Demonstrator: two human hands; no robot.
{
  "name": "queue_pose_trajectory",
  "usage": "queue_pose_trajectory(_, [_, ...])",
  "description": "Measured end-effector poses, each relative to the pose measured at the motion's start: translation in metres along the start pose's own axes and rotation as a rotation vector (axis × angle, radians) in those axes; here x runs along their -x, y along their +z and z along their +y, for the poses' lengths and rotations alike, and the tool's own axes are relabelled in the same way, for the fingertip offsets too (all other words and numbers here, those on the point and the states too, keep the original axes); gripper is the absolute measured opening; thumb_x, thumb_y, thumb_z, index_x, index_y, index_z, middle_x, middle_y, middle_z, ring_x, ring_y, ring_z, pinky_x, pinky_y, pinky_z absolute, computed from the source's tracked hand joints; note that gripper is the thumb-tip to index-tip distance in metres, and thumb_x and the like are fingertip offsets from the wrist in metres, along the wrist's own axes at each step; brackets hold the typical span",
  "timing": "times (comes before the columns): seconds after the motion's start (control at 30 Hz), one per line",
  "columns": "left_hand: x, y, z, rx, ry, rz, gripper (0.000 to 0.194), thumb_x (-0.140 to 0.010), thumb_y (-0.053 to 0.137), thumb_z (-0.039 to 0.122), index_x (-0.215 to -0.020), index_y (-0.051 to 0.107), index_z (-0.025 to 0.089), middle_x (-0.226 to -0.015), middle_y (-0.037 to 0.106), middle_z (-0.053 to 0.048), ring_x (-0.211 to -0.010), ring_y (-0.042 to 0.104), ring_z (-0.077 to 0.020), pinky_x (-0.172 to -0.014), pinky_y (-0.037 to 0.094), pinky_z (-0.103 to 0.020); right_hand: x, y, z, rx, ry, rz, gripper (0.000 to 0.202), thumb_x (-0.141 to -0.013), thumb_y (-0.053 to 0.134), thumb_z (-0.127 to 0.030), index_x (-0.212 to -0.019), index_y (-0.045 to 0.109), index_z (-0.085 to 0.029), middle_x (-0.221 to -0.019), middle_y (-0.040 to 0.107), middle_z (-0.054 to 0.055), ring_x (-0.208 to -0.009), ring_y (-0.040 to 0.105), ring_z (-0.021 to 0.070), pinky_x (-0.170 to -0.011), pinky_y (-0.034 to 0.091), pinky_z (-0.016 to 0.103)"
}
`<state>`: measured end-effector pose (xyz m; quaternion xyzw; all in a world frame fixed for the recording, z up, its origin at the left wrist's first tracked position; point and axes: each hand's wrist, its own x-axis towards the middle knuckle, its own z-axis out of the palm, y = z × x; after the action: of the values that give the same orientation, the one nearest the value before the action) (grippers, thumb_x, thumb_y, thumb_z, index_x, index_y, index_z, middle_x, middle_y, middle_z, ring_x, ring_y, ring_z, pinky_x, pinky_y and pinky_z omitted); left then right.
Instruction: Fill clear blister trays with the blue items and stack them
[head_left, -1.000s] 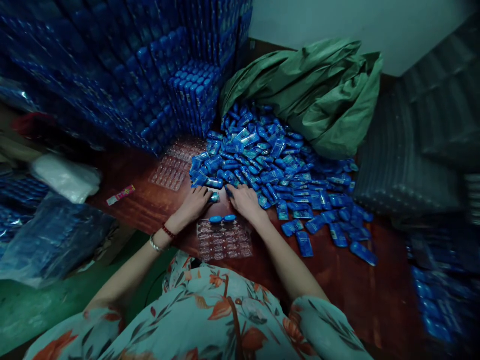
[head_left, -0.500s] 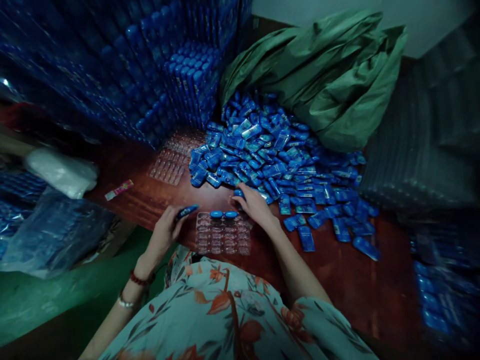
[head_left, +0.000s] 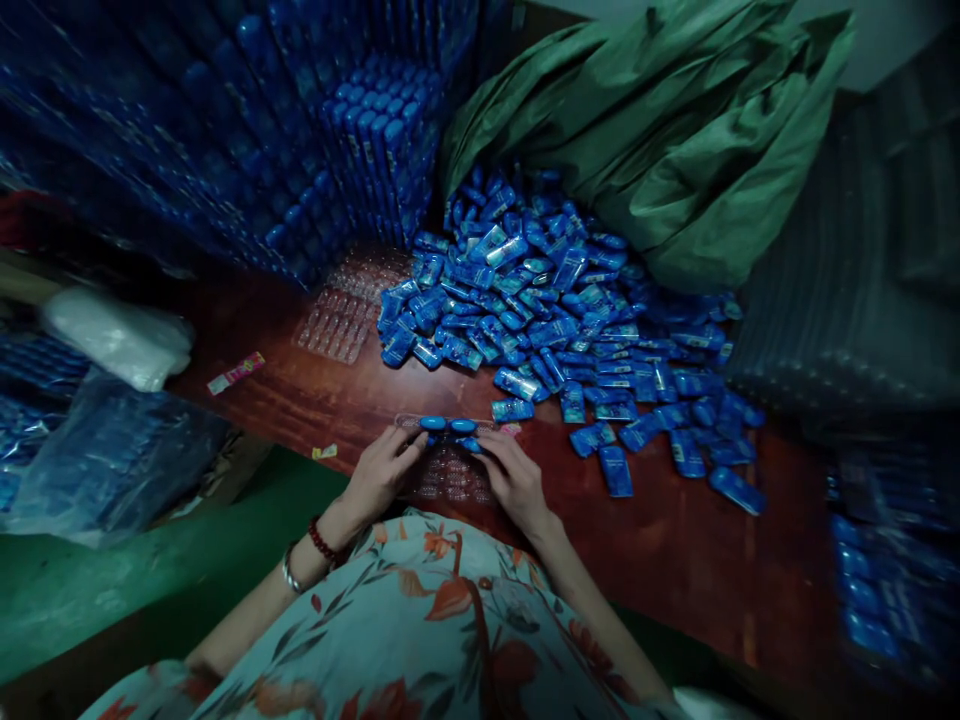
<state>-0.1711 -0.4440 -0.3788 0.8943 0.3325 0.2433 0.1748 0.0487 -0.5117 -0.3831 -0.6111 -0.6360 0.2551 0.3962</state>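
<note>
A clear plastic tray with rows of moulded cavities lies at the table's near edge, in front of my body. Two blue packs stand side by side in its far row. My left hand pinches a blue pack at the tray's left side, just nearer than the standing pair. On the right side, my right hand has its fingers closed on another blue pack. Beyond the hands spreads a large heap of loose blue packs.
A second clear tray lies left of the heap. Stacked blue packs rise behind it. A green sack lies behind the heap. Left are a pink strip, a yellow scrap and a white plastic bundle.
My left hand has moved right and my right hand has come down and nearer, both now over the tray with blue packs. The yellow scrap has come into sight.
</note>
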Motion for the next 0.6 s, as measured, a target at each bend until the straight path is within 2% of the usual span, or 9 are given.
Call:
queue_pose_trajectory(0.1, [-0.006,-0.005,0.000,-0.014,0.075,-0.097,0.033,-0.093,0.035,0.018,-0.123,0.050,0.019,-0.105,0.061,-0.013,-0.093,0.056,-0.0197,-0.078,0.051,-0.035,-0.004,-0.006,-0.002,0.221,-0.188,-0.142,0.034,-0.092,0.035,-0.014,-0.113,0.060,-0.019,-0.107,0.062,0.011,-0.104,0.057,0.0187,-0.087,0.050,0.036])
queue_pose_trajectory(0.2, [-0.016,-0.006,0.001,-0.008,0.126,-0.192,0.032,-0.093,0.036,0.018,-0.119,0.052,0.017,-0.103,0.061,-0.013,-0.095,0.055,-0.0210,-0.081,0.051,-0.037,-0.013,-0.010,-0.015,0.446,-0.278,-0.268,0.036,-0.093,0.032,-0.011,-0.112,0.061,-0.016,-0.098,0.062,0.012,-0.096,0.057,0.0187,-0.083,0.050,0.032])
queue_pose_trajectory(0.27, [-0.021,-0.003,0.002,-0.008,0.155,-0.208,0.031,-0.093,0.036,0.017,-0.119,0.052,0.016,-0.103,0.060,-0.013,-0.097,0.054,-0.0214,-0.082,0.051,-0.038,-0.020,-0.008,-0.026,0.573,-0.300,-0.328,0.034,-0.094,0.033,-0.013,-0.108,0.063,-0.015,-0.089,0.062,0.010,-0.088,0.056,0.0185,-0.077,0.048,0.031])
queue_pose_trajectory(0.33, [-0.022,0.001,0.001,-0.006,0.169,-0.171,0.033,-0.093,0.035,0.016,-0.122,0.050,0.017,-0.108,0.059,-0.013,-0.101,0.053,-0.0214,-0.083,0.050,-0.038,-0.025,-0.004,-0.035,0.665,-0.293,-0.353,0.033,-0.094,0.033,-0.014,-0.106,0.064,-0.015,-0.083,0.061,0.009,-0.083,0.055,0.0185,-0.073,0.047,0.030])
queue_pose_trajectory(0.47, [-0.015,0.005,-0.005,0.049,0.160,-0.064,0.036,-0.092,0.040,0.018,-0.126,0.048,0.022,-0.117,0.053,-0.013,-0.104,0.053,-0.0196,-0.082,0.050,-0.035,-0.022,-0.003,-0.038,0.659,-0.246,-0.299,0.031,-0.094,0.037,-0.017,-0.111,0.063,-0.019,-0.091,0.061,0.009,-0.086,0.054,0.0187,-0.075,0.044,0.031])
queue_pose_trajectory(0.53, [-0.016,0.004,-0.009,0.108,0.066,-0.014,0.034,-0.092,0.043,0.022,-0.125,0.050,0.024,-0.111,0.054,-0.010,-0.099,0.054,-0.0183,-0.080,0.050,-0.033,-0.017,-0.010,-0.030,0.554,-0.205,-0.202,0.029,-0.094,0.041,-0.023,-0.112,0.062,-0.022,-0.098,0.061,0.009,-0.089,0.054,0.0185,-0.078,0.044,0.031])
queue_pose_trajectory(0.6, [-0.028,0.003,-0.016,0.170,-0.094,0.081,0.031,-0.093,0.041,0.024,-0.122,0.052,0.023,-0.100,0.056,-0.008,-0.091,0.056,-0.0165,-0.078,0.050,-0.031,-0.013,-0.018,-0.016,0.431,-0.071,-0.029,0.029,-0.094,0.039,-0.028,-0.111,0.063,-0.022,-0.099,0.060,0.009,-0.089,0.055,0.0179,-0.080,0.044,0.031])
